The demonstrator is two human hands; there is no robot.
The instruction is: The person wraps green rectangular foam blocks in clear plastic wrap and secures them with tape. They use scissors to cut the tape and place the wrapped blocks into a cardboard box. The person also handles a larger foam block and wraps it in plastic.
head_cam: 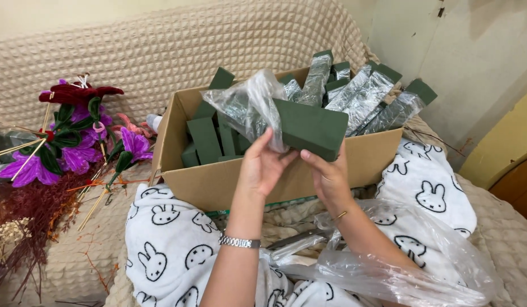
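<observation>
Forearms rise from six o'clock over the lap, the left hand (262, 165) curled on the clear plastic wrap (246, 102) and the right hand (327, 173) clamped under the green foam brick (311, 128), which sits at twelve o'clock of the fingers, above the cardboard box (218, 182).

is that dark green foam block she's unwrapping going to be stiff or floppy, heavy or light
The dark green rectangular foam block probably stays stiff: its edges look straight and sharp. Likely light, since fingertips of the right hand carry it. The clear plastic wrap looks floppy, crinkled.
</observation>
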